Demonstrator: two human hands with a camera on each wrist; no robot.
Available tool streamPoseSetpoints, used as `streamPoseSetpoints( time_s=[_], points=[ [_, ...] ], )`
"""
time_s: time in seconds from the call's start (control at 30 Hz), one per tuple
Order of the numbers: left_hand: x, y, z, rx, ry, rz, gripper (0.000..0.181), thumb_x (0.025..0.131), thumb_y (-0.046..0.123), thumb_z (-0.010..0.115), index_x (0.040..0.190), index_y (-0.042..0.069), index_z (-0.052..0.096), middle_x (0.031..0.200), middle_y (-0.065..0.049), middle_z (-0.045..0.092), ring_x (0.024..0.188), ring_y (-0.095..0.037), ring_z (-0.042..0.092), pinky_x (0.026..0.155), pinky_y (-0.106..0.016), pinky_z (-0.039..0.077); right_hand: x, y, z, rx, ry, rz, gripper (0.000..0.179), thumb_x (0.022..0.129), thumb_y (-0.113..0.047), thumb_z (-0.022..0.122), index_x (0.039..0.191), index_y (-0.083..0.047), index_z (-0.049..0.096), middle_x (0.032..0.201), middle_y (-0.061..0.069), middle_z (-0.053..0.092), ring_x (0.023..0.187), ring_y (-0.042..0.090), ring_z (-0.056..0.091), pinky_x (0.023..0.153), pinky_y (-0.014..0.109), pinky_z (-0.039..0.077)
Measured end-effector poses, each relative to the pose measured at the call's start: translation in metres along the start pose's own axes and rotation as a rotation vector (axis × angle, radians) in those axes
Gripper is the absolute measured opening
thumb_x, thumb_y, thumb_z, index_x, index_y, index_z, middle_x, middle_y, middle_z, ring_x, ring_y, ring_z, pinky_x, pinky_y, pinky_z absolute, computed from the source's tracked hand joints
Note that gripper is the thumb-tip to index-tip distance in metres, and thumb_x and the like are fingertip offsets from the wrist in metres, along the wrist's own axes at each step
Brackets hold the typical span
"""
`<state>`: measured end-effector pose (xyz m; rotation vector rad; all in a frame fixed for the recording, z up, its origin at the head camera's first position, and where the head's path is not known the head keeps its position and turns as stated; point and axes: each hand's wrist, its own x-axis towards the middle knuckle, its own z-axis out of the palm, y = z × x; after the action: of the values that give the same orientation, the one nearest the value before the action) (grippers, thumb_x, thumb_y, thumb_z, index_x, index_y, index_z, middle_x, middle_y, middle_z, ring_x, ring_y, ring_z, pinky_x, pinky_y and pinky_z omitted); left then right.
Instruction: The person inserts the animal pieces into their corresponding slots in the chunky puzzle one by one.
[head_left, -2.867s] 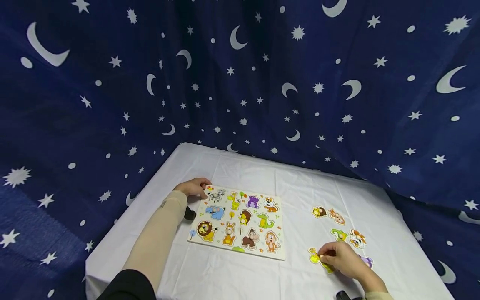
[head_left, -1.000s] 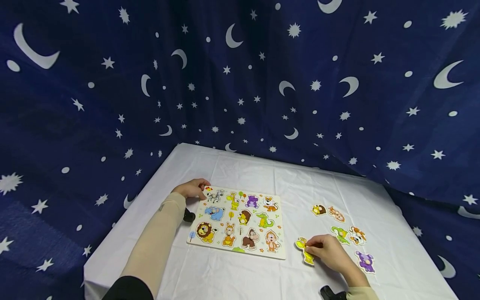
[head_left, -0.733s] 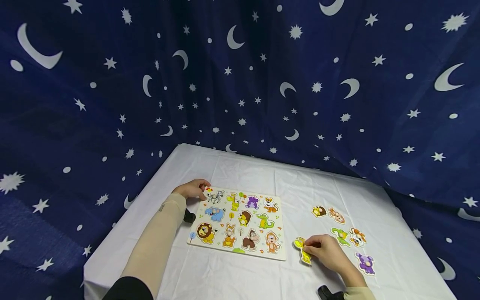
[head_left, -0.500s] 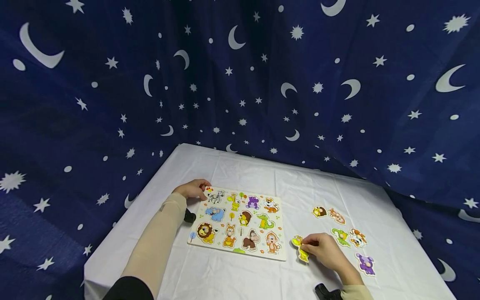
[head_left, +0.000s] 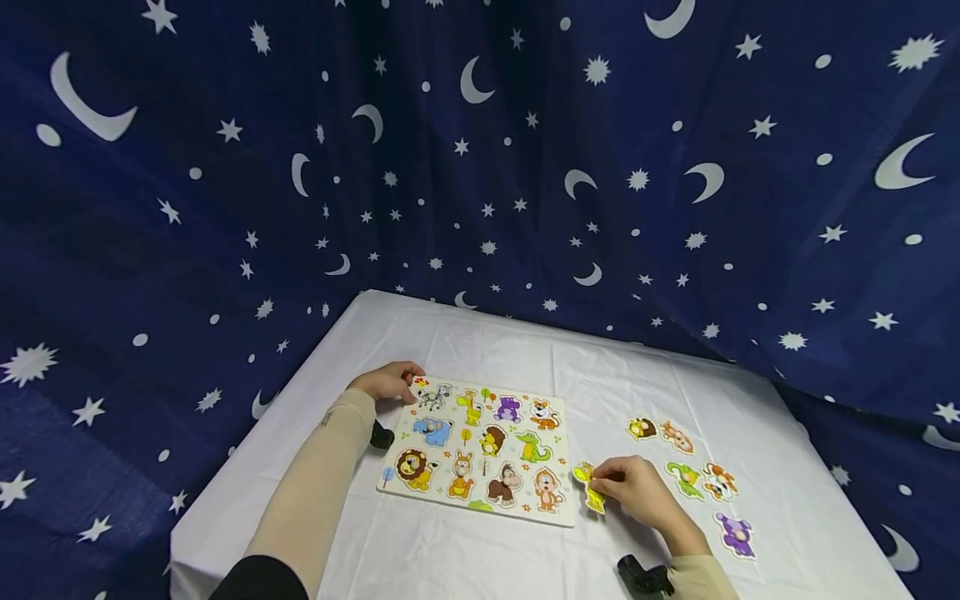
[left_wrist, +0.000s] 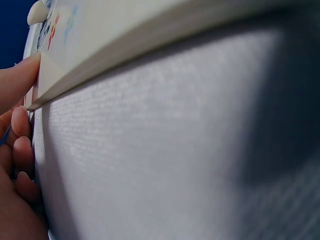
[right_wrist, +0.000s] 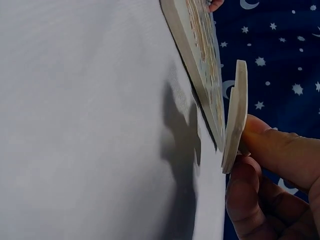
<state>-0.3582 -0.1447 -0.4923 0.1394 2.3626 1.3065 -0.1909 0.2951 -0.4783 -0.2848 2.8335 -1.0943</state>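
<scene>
In the head view a puzzle board [head_left: 480, 501] with animal pictures lies at the table's middle. My left hand [head_left: 387, 382] grips its far left corner; in the left wrist view the thumb [left_wrist: 19, 82] lies against the board's edge [left_wrist: 115, 52] and the other fingers curl beside it. My right hand [head_left: 637, 493] pinches a yellow giraffe puzzle piece [head_left: 594, 498] between thumb and fingers, just right of the board. From the right wrist view, the giraffe piece [right_wrist: 235, 117] is held on edge above the cloth, its shadow below.
Loose puzzle pieces lie on the right: a hedgehog [head_left: 641, 428], a monkey [head_left: 677, 437], a green crocodile [head_left: 686, 481], a tiger [head_left: 720, 482] and a purple hippo [head_left: 736, 535]. A white cloth [head_left: 480, 342] covers the table. A dark blue starry curtain [head_left: 420, 167] hangs behind.
My right hand has picked up the giraffe piece from among the loose pieces and carried it left towards the board, uncovering the purple hippo. My left hand stays at the board's corner.
</scene>
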Motion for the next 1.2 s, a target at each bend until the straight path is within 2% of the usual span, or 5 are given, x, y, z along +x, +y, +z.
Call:
streamPoseSetpoints(
  time_s=[0.3, 0.7, 0.97, 1.2],
  points=[
    [-0.001, 0.000, 0.003, -0.002, 0.007, -0.008, 0.054, 0.079, -0.005, 0.075, 0.129, 0.004, 0.057, 0.093, -0.004, 0.040, 0.095, -0.022, 0.042, 0.088, -0.037, 0.031, 0.013, -0.003, 0.005, 0.016, 0.013, 0.004, 0.005, 0.085, -0.010, 0.076, 0.087, -0.005, 0.077, 0.082, 0.003, 0.073, 0.066, 0.001, 0.056, 0.060, 0.020, 0.048],
    [-0.002, 0.002, 0.002, -0.017, 0.009, -0.001, 0.054, 0.079, -0.007, 0.075, 0.129, 0.004, 0.057, 0.093, -0.004, 0.040, 0.094, -0.021, 0.042, 0.087, -0.036, 0.031, 0.032, -0.008, 0.011, 0.062, 0.018, -0.056, 0.005, 0.086, -0.007, 0.075, 0.088, -0.003, 0.077, 0.084, 0.007, 0.074, 0.068, -0.001, 0.056, 0.062, 0.021, 0.048],
    [0.000, 0.002, -0.001, -0.026, 0.004, 0.003, 0.057, 0.078, -0.007, 0.076, 0.130, 0.003, 0.056, 0.095, -0.004, 0.042, 0.095, -0.021, 0.042, 0.086, -0.035, 0.032, 0.041, -0.014, 0.013, 0.050, 0.050, -0.025, 0.006, 0.085, -0.009, 0.076, 0.086, -0.003, 0.077, 0.085, 0.006, 0.074, 0.069, 0.001, 0.056, 0.063, 0.021, 0.047],
    [0.004, -0.003, -0.001, -0.033, 0.006, -0.015, 0.056, 0.078, -0.006, 0.077, 0.130, 0.004, 0.057, 0.095, -0.004, 0.042, 0.096, -0.021, 0.042, 0.088, -0.036, 0.031, 0.048, -0.014, 0.016, 0.053, 0.032, -0.027, 0.005, 0.085, -0.008, 0.076, 0.087, -0.004, 0.077, 0.086, 0.007, 0.074, 0.069, 0.002, 0.057, 0.062, 0.021, 0.048]
  ],
)
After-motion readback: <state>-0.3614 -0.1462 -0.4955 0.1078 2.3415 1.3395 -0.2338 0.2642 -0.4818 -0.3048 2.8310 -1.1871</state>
